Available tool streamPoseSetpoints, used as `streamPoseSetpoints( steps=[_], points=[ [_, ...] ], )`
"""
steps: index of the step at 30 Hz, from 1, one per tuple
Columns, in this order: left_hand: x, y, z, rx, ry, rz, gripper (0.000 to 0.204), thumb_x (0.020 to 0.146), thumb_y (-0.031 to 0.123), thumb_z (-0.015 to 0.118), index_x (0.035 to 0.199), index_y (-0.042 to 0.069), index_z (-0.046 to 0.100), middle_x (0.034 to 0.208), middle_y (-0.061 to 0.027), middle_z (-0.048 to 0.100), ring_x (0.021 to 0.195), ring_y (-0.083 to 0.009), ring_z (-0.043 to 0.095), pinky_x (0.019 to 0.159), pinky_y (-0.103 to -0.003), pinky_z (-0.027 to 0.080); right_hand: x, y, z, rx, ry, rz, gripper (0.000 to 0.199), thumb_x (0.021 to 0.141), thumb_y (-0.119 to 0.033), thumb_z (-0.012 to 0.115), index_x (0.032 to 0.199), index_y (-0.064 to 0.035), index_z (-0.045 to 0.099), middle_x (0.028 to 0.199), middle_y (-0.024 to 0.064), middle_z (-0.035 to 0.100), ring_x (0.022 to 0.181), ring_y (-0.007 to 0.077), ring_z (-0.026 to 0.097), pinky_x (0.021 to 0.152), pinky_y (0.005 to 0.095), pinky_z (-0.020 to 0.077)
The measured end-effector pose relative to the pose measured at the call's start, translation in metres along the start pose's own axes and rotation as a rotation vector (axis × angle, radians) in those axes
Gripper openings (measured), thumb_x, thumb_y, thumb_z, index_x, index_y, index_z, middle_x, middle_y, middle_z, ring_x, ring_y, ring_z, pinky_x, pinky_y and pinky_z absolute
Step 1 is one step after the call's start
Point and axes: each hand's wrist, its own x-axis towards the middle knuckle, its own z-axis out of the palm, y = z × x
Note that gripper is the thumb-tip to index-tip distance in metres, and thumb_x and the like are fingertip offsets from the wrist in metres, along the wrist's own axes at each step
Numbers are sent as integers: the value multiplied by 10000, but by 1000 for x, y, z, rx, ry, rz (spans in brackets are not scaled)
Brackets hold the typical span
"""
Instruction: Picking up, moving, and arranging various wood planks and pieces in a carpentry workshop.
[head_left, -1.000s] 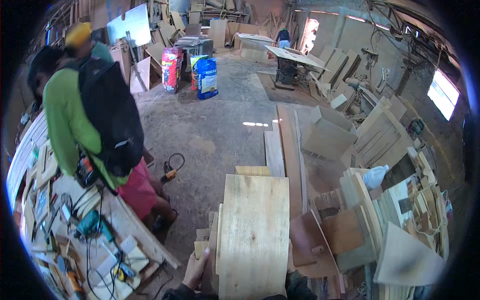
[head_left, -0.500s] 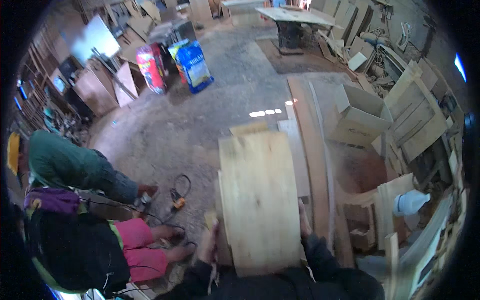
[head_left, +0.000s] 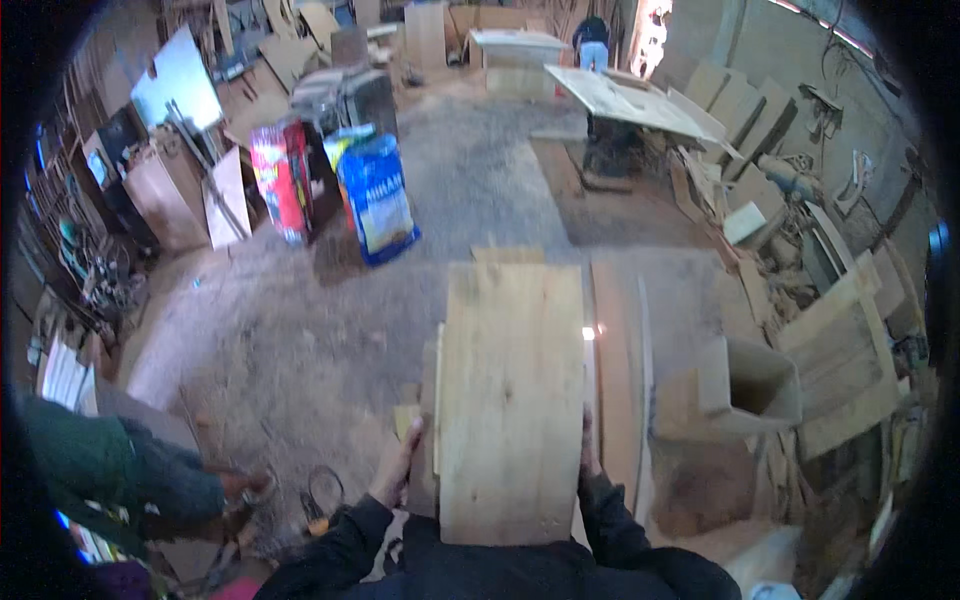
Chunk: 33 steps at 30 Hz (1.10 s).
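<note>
A stack of pale wooden boards (head_left: 512,400) rests in front of my torso, a wide plank on top and the edges of other pieces showing beneath it at the left and far end. My left hand (head_left: 400,465) grips the stack's left side, thumb up along the edge and fingers hidden under it. On the opposite side my right hand (head_left: 590,450) holds the right edge; most of its fingers are hidden by the top plank.
A cardboard box (head_left: 755,385) stands right, beside long boards (head_left: 615,370) on the floor. Scrap wood lines the right wall. Blue (head_left: 378,200) and red (head_left: 283,185) bags stand ahead left. A white-topped table (head_left: 650,105) is farther off. A co-worker in green (head_left: 80,460) is lower left.
The bags, table and box now appear lower and nearer, and the co-workers have slid toward the lower left edge. The boards stay between my hands.
</note>
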Motion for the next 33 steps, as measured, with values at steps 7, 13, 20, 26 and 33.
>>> streamPoseSetpoints(
  steps=[7, 13, 20, 26, 33],
  points=[
    [263, 118, 48, 183, -31, 18, 569, 907, 452, 521, 1244, -2, 464, 1100, -72, 579, 946, -151, 573, 814, -299, 467, 254, -60, 26, 189, -107, -23, 513, 971, -441, 335, 1257, -39, 478, 1118, 61, 566, 1012, 153, 544, 860, 309, 473],
    [482, 237, 115, 147, -11, 83, 595, 898, 464, 540, 1250, -7, 448, 1098, -65, 572, 933, -142, 570, 808, -292, 468, 512, -159, 82, 198, -126, -181, 500, 968, -442, 347, 1171, -20, 520, 1048, 44, 586, 942, 122, 555, 802, 282, 480],
    [711, 353, 169, -46, 58, 80, 522, 921, 406, 527, 1245, 2, 463, 1140, -98, 584, 1005, -165, 588, 862, -325, 485, 772, -275, 138, -168, -117, -97, 665, 934, -584, 331, 1131, 14, 546, 1012, 34, 582, 905, 101, 524, 784, 261, 443],
    [935, 437, 185, -140, 10, 6, 523, 935, 407, 491, 1265, 2, 450, 1174, -113, 575, 1035, -182, 580, 868, -330, 486, 1017, -297, 173, -256, -170, -152, 680, 935, -591, 310, 1125, 18, 544, 1043, 53, 569, 938, 118, 503, 838, 284, 417],
    [1185, 587, 234, -103, -2, -25, 523, 952, 391, 454, 1308, 10, 416, 1224, -106, 553, 1086, -188, 559, 930, -328, 452, 1273, -393, 240, -313, -121, -132, 674, 948, -565, 284, 1150, 25, 540, 1084, 78, 585, 991, 151, 510, 895, 324, 401]
  ],
)
